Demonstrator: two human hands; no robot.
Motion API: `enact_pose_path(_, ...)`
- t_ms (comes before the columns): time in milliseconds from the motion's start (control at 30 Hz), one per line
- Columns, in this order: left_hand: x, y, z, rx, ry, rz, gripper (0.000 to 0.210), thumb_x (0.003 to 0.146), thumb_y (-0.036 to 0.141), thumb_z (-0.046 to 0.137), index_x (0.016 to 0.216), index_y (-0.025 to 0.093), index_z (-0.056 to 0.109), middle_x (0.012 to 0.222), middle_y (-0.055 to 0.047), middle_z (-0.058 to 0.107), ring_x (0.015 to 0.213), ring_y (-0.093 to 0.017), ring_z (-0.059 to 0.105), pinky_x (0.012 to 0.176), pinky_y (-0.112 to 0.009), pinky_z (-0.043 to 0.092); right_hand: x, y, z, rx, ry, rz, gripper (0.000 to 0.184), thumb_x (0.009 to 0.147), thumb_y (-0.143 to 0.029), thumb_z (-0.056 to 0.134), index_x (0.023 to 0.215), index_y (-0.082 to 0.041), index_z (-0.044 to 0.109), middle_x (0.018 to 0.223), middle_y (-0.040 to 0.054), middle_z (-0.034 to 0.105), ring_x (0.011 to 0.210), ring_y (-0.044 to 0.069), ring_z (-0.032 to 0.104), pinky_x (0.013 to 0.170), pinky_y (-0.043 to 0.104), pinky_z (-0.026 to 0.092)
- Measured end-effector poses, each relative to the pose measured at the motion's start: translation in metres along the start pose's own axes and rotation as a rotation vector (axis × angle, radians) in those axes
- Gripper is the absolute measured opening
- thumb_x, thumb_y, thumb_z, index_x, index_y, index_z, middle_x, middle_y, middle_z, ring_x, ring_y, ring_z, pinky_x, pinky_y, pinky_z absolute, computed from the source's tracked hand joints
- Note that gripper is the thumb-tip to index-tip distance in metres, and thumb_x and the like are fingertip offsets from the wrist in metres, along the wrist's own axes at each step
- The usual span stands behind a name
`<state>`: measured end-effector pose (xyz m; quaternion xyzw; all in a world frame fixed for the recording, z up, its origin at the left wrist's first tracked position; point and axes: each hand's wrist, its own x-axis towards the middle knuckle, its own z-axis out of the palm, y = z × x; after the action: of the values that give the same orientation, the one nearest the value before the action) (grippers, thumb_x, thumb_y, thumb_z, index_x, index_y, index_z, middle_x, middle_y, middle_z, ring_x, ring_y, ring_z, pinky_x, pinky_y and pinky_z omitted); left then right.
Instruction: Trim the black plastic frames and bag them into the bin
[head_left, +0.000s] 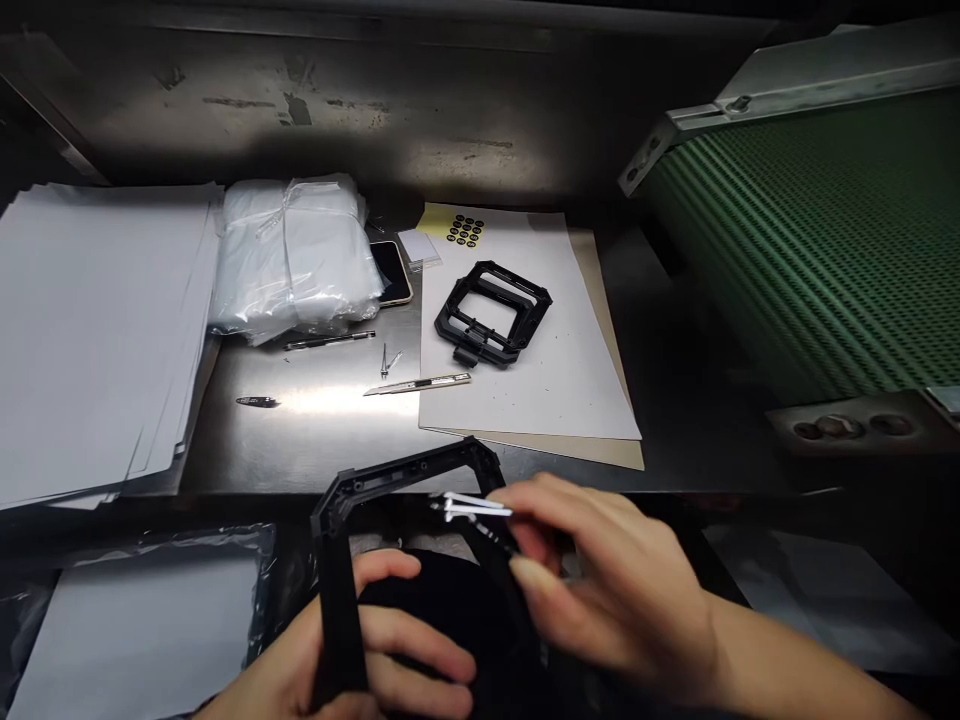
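Note:
A black plastic frame (341,570) is tilted up in front of the bench edge. My left hand (405,640) grips its left side, with the fingers reaching through the opening. My right hand (607,570) is closed at the frame's right side, pinching a thin, bright V-shaped piece (476,507) that sticks out to the left over the opening. The tips of my right fingers hide part of that piece and some of the frame's right side. Another black frame (531,330) lies on the white paper on the bench.
A craft knife (420,384), a pen (330,341) and a small V-shaped piece (386,362) lie on the metal bench. Left are a paper stack (97,330) and bundled plastic bags (300,260) beside a phone (394,272). A green conveyor belt (825,240) runs at the right.

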<state>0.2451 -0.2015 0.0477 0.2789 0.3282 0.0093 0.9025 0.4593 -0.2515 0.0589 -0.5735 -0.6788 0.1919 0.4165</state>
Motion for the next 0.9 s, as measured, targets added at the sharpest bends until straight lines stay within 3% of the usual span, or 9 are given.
enact_pose_path(100, 0.003, -0.004, -0.003, -0.073, 0.05, 0.097, 0.038, 0.066, 0.029, 0.064, 0.1, 0.028, 0.048, 0.097, -0.008, 0.067, 0.09, -0.024, 0.061, 0.066, -0.028, 0.049, -0.009, 0.024, -0.004, 0.471, 0.243, 0.377, 0.02, 0.079, -0.023, 0.046, 0.098, -0.025, 0.052, 0.075, -0.0004, 0.06, 0.069, 0.013, 0.057, 0.066, 0.025, 0.046)
enact_pose_path(167, 0.009, -0.01, -0.004, -0.137, 0.102, 0.258, 0.025, 0.067, 0.028, 0.063, 0.089, 0.025, 0.052, 0.097, -0.007, 0.067, 0.095, -0.027, 0.058, 0.073, -0.033, 0.048, -0.013, 0.035, 0.001, 0.828, 0.321, 0.557, 0.019, 0.081, -0.027, 0.043, 0.095, -0.024, 0.056, 0.098, 0.004, 0.06, 0.094, 0.019, 0.054, 0.079, 0.034, 0.042)
enact_pose_path(267, 0.026, -0.02, -0.001, -0.175, 0.155, 0.54, 0.006, 0.073, 0.021, 0.057, 0.075, 0.025, 0.054, 0.095, -0.001, 0.067, 0.107, -0.025, 0.049, 0.088, -0.041, 0.038, -0.013, 0.041, 0.02, 1.226, 0.192, 0.638, 0.021, 0.079, -0.03, 0.044, 0.091, -0.022, 0.06, 0.122, 0.0067, 0.045, 0.111, 0.027, 0.04, 0.087, 0.045, 0.035)
enact_pose_path(400, 0.049, -0.033, 0.003, 0.052, 0.047, 0.8, 0.015, 0.074, 0.015, 0.055, 0.073, 0.029, 0.06, 0.102, 0.002, 0.064, 0.115, -0.02, 0.041, 0.094, -0.036, 0.032, -0.006, 0.042, 0.041, 1.224, 0.077, 0.591, 0.019, 0.073, -0.032, 0.053, 0.085, -0.02, 0.06, 0.107, 0.007, 0.054, 0.105, 0.024, 0.044, 0.092, 0.043, 0.028)
enact_pose_path(500, 0.053, -0.038, -0.005, 0.248, -0.125, 0.746, 0.03, 0.066, 0.016, 0.063, 0.091, 0.032, 0.06, 0.121, -0.001, 0.052, 0.119, -0.023, 0.034, 0.096, -0.038, 0.029, 0.003, 0.05, 0.037, 1.046, -0.01, 0.467, 0.024, 0.072, -0.036, 0.054, 0.086, -0.017, 0.059, 0.1, 0.0065, 0.052, 0.097, 0.021, 0.048, 0.091, 0.04, 0.029)
enact_pose_path(633, 0.04, -0.036, -0.023, 0.133, -0.104, 0.49, 0.051, 0.07, 0.02, 0.059, 0.114, 0.037, 0.041, 0.113, -0.006, 0.057, 0.109, -0.023, 0.046, 0.08, -0.041, 0.045, 0.017, 0.059, 0.019, 0.841, -0.256, 0.315, 0.025, 0.075, -0.036, 0.052, 0.087, -0.015, 0.057, 0.103, 0.0079, 0.047, 0.097, 0.02, 0.046, 0.088, 0.036, 0.032)
enact_pose_path(733, 0.032, -0.037, -0.034, 0.04, -0.138, 0.391, 0.064, 0.065, 0.018, 0.065, 0.118, 0.041, 0.037, 0.109, -0.004, 0.06, 0.105, -0.022, 0.05, 0.082, -0.039, 0.042, 0.026, 0.059, 0.014, 0.855, -0.379, 0.241, 0.024, 0.074, -0.034, 0.052, 0.087, -0.014, 0.056, 0.105, 0.0086, 0.045, 0.099, 0.02, 0.045, 0.086, 0.036, 0.033)
enact_pose_path(833, 0.034, -0.039, -0.046, -0.052, -0.118, 0.365, 0.045, 0.067, 0.022, 0.063, 0.107, 0.039, 0.051, 0.109, 0.0, 0.062, 0.106, -0.019, 0.05, 0.089, -0.032, 0.036, 0.03, 0.058, 0.016, 0.899, -0.38, 0.211, 0.024, 0.074, -0.033, 0.053, 0.087, -0.014, 0.055, 0.107, 0.0092, 0.044, 0.096, 0.019, 0.046, 0.083, 0.036, 0.035)
enact_pose_path(900, 0.038, -0.035, -0.055, -0.121, -0.101, 0.305, 0.034, 0.072, 0.027, 0.057, 0.105, 0.035, 0.053, 0.109, -0.001, 0.062, 0.104, -0.021, 0.052, 0.081, -0.034, 0.042, 0.033, 0.059, 0.016, 0.902, -0.373, 0.2, 0.024, 0.073, -0.033, 0.053, 0.086, -0.013, 0.055, 0.103, 0.0094, 0.047, 0.092, 0.019, 0.048, 0.081, 0.036, 0.036)
